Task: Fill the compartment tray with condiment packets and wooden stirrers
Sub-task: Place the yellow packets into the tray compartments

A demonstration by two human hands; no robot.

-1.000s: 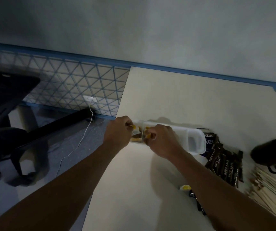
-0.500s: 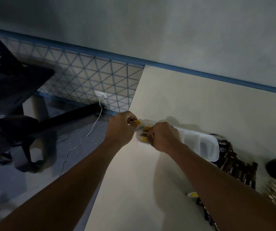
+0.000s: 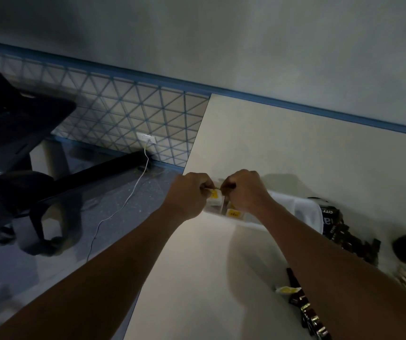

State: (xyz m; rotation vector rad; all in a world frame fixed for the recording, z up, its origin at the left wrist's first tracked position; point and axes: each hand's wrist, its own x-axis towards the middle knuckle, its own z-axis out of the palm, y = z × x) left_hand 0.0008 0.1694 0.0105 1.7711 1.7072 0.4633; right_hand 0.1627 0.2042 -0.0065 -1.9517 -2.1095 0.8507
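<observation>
Head view: over the tray's [image 3: 302, 212] left end, a yellow packet [image 3: 213, 194] is pinched by the left hand [image 3: 189, 195]; the right hand [image 3: 245, 192] is curled, its hold not discernible. Packets should be laid flat, kept inside one compartment's walls.

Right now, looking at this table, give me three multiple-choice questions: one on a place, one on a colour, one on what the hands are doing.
1. Where is the pile of dark sachets? A) on the floor B) on the table, right of the tray C) inside the tray
2. What colour marks the packets at the tray's left end? A) red B) green C) yellow
3. How are the left hand and right hand? A) flat on the table B) hanging down C) curled over the tray's left end
Answers: B, they lie beside the tray's right end; C, yellow labels show; C, both hands are curled there.
</observation>
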